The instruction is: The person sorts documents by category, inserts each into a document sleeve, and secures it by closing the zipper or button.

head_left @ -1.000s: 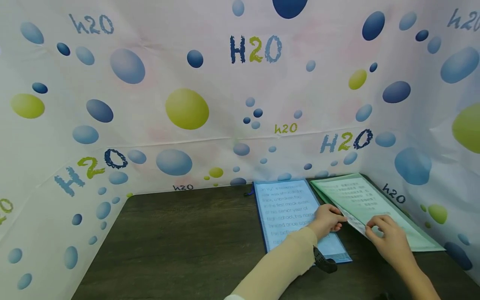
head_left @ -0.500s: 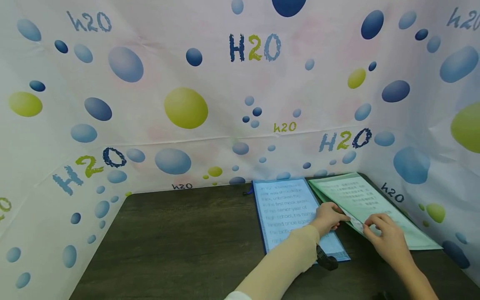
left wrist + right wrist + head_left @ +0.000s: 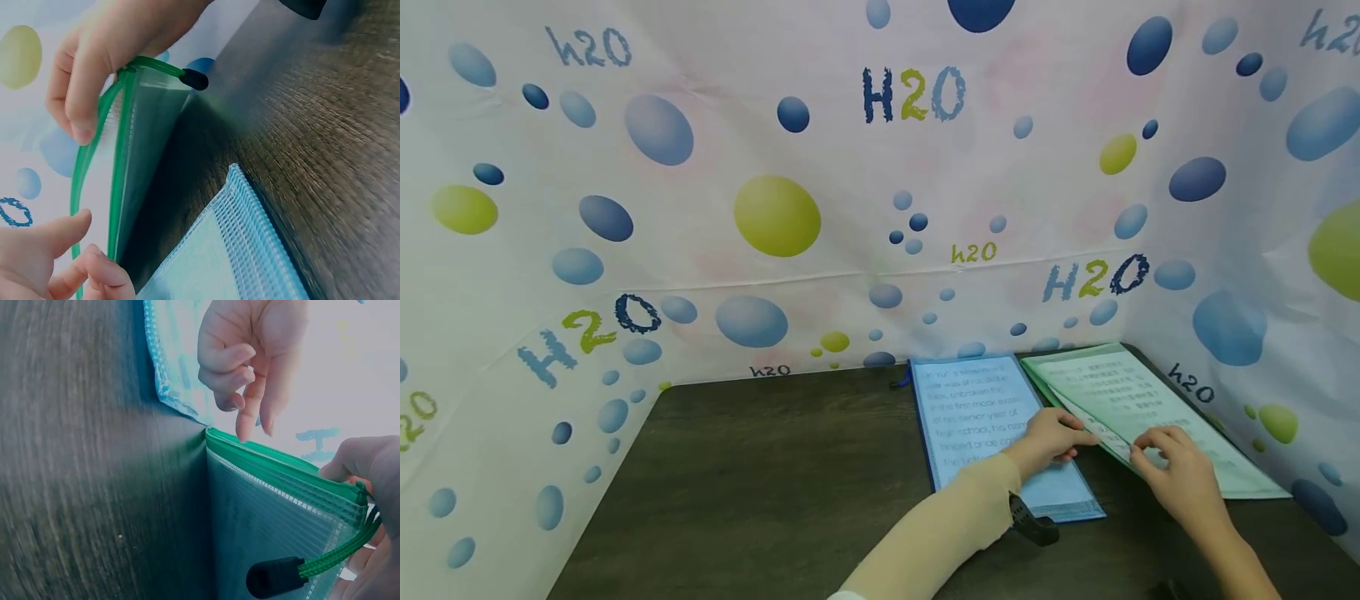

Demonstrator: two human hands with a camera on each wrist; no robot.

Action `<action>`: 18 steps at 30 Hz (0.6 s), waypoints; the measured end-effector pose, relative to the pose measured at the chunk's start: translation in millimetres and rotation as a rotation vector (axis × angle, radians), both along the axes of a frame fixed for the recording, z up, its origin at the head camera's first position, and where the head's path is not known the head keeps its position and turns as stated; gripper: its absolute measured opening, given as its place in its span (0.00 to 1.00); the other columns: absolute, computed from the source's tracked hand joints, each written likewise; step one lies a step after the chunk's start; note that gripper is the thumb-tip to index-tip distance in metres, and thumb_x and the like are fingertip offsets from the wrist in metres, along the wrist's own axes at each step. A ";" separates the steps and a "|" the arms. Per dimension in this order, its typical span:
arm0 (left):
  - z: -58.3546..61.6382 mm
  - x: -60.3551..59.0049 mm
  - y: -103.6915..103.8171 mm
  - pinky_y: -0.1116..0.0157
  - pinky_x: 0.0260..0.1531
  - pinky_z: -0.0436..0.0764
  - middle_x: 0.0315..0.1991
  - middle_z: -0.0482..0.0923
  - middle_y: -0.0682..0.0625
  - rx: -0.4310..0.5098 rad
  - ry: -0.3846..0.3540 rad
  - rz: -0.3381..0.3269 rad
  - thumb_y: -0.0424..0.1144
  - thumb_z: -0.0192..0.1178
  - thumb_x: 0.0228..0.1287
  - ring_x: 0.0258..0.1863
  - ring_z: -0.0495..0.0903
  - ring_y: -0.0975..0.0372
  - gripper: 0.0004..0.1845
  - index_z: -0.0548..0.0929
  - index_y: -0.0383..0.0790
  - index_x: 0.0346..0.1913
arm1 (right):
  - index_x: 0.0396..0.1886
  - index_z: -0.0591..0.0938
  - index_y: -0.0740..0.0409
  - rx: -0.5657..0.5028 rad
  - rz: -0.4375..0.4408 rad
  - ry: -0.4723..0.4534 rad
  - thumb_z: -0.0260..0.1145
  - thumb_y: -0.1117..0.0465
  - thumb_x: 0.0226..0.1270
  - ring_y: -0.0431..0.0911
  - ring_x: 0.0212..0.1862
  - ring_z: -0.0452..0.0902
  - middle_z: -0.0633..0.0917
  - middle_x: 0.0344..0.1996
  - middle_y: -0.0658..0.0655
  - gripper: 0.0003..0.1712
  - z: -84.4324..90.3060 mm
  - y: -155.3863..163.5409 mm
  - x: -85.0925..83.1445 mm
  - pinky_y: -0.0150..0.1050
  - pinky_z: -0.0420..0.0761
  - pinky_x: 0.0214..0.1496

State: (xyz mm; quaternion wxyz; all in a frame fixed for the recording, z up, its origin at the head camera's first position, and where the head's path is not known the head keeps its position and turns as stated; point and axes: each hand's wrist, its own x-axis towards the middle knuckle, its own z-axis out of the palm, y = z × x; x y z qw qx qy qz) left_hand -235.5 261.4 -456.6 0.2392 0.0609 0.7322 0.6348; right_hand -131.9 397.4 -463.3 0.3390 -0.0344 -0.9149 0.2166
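Note:
A green mesh zip pouch (image 3: 1206, 442) with a printed sheet stands tilted up at the right of the table. Its zipped edge faces my hands and gapes, showing white paper (image 3: 1086, 417). My left hand (image 3: 1048, 437) pinches the rim farther along, thumb and index fingertips right at the green edge. Near the corner, my right hand (image 3: 1183, 475) grips the same edge between thumb and fingers. A green cord (image 3: 340, 550) with a black pull (image 3: 275, 578) hangs there in the right wrist view. Under my left forearm lies a blue mesh zip pouch (image 3: 973, 417) with a printed page.
The dark wood table (image 3: 760, 475) stretches to the left. A white sheet (image 3: 850, 167) printed with bubbles and H2O lettering walls the back and both sides. A black band (image 3: 1033, 521) sits on the left wrist.
The green pouch's mouth gapes wider near my left hand, with more white paper showing. My left forearm has shifted slightly left; my right hand keeps its grip.

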 end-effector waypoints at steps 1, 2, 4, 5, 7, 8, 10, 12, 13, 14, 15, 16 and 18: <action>0.1 -0.5 -3.6 0.71 0.11 0.65 0.17 0.71 0.52 0.020 -0.008 -0.017 0.33 0.72 0.55 0.10 0.64 0.66 0.08 0.81 0.45 0.28 | 0.23 0.82 0.55 -0.007 -0.002 0.002 0.70 0.72 0.52 0.23 0.34 0.65 0.80 0.33 0.57 0.09 0.9 -0.3 0.2 0.25 0.70 0.29; -0.3 -1.1 -6.9 0.71 0.11 0.65 0.18 0.71 0.52 0.044 -0.020 -0.030 0.34 0.71 0.57 0.11 0.65 0.66 0.07 0.81 0.44 0.29 | 0.24 0.82 0.56 -0.015 -0.004 0.001 0.70 0.72 0.52 0.19 0.35 0.62 0.80 0.33 0.57 0.08 1.7 -0.7 0.5 0.23 0.68 0.29; -3.1 -3.3 -12.8 0.71 0.12 0.67 0.20 0.71 0.51 0.090 -0.047 -0.058 0.38 0.67 0.61 0.13 0.66 0.65 0.04 0.83 0.43 0.32 | 0.25 0.83 0.58 -0.029 -0.007 -0.012 0.70 0.71 0.53 0.14 0.36 0.56 0.80 0.32 0.57 0.06 3.3 -1.1 1.3 0.20 0.67 0.30; -5.0 -4.4 -15.7 0.71 0.13 0.67 0.20 0.71 0.51 0.112 -0.063 -0.073 0.40 0.65 0.64 0.13 0.67 0.65 0.06 0.83 0.41 0.34 | 0.25 0.84 0.58 -0.037 -0.008 -0.023 0.70 0.71 0.54 0.15 0.35 0.57 0.80 0.32 0.57 0.05 3.9 -0.9 1.7 0.21 0.67 0.29; -8.1 -5.8 -20.8 0.71 0.15 0.68 0.23 0.71 0.50 0.149 -0.100 -0.101 0.45 0.61 0.68 0.16 0.69 0.64 0.12 0.83 0.38 0.39 | 0.26 0.84 0.58 -0.042 -0.014 -0.042 0.69 0.70 0.56 0.17 0.33 0.58 0.80 0.32 0.57 0.04 4.5 0.4 2.4 0.24 0.69 0.28; -9.6 -6.3 -22.7 0.70 0.16 0.69 0.23 0.72 0.50 0.155 -0.116 -0.109 0.47 0.59 0.69 0.17 0.70 0.63 0.15 0.84 0.36 0.40 | 0.26 0.84 0.58 -0.046 -0.015 -0.051 0.69 0.69 0.56 0.18 0.32 0.59 0.79 0.31 0.57 0.03 4.8 1.0 2.9 0.26 0.69 0.27; -12.3 -6.8 -26.3 0.69 0.18 0.70 0.26 0.75 0.49 0.162 -0.152 -0.126 0.51 0.57 0.70 0.19 0.73 0.62 0.20 0.84 0.35 0.42 | 0.26 0.84 0.59 -0.052 -0.017 -0.063 0.69 0.68 0.57 0.20 0.30 0.60 0.79 0.30 0.56 0.03 5.1 2.8 3.4 0.29 0.69 0.26; -14.1 -6.7 -30.2 0.69 0.20 0.71 0.30 0.78 0.49 0.169 -0.182 -0.146 0.54 0.55 0.70 0.22 0.75 0.62 0.22 0.84 0.36 0.43 | 0.27 0.84 0.59 -0.051 -0.019 -0.065 0.70 0.68 0.57 0.22 0.29 0.61 0.79 0.28 0.56 0.02 5.5 4.9 3.2 0.31 0.68 0.26; -14.9 -6.7 -32.3 0.69 0.21 0.71 0.31 0.80 0.48 0.177 -0.198 -0.155 0.55 0.55 0.70 0.24 0.77 0.62 0.22 0.84 0.37 0.43 | 0.27 0.85 0.59 -0.058 -0.020 -0.068 0.70 0.67 0.57 0.22 0.28 0.61 0.79 0.27 0.55 0.02 5.7 5.8 3.1 0.32 0.67 0.25; -15.8 -6.3 -34.4 0.69 0.21 0.72 0.32 0.81 0.48 0.180 -0.208 -0.166 0.56 0.54 0.70 0.25 0.78 0.61 0.23 0.84 0.37 0.44 | 0.27 0.85 0.59 -0.071 -0.018 -0.077 0.70 0.67 0.58 0.22 0.28 0.61 0.79 0.27 0.54 0.02 6.3 6.9 3.1 0.32 0.66 0.25; -16.5 -5.9 -36.6 0.69 0.22 0.72 0.33 0.82 0.48 0.186 -0.220 -0.177 0.56 0.54 0.70 0.26 0.78 0.61 0.23 0.84 0.38 0.43 | 0.28 0.85 0.59 -0.079 -0.021 -0.086 0.70 0.66 0.58 0.22 0.28 0.62 0.79 0.26 0.51 0.02 6.8 8.1 2.8 0.32 0.66 0.25; -17.3 -5.5 -38.7 0.69 0.22 0.72 0.34 0.83 0.47 0.190 -0.227 -0.191 0.57 0.54 0.70 0.27 0.79 0.61 0.24 0.84 0.38 0.44 | 0.28 0.85 0.58 -0.090 -0.023 -0.101 0.70 0.64 0.59 0.22 0.27 0.62 0.78 0.25 0.48 0.02 7.5 9.0 3.1 0.32 0.66 0.25; -18.4 -4.3 -42.7 0.70 0.23 0.72 0.36 0.84 0.47 0.203 -0.240 -0.222 0.57 0.53 0.70 0.28 0.80 0.61 0.24 0.84 0.38 0.45 | 0.30 0.86 0.58 -0.126 -0.029 -0.140 0.69 0.61 0.62 0.22 0.27 0.62 0.76 0.24 0.41 0.04 8.9 10.4 4.1 0.31 0.66 0.26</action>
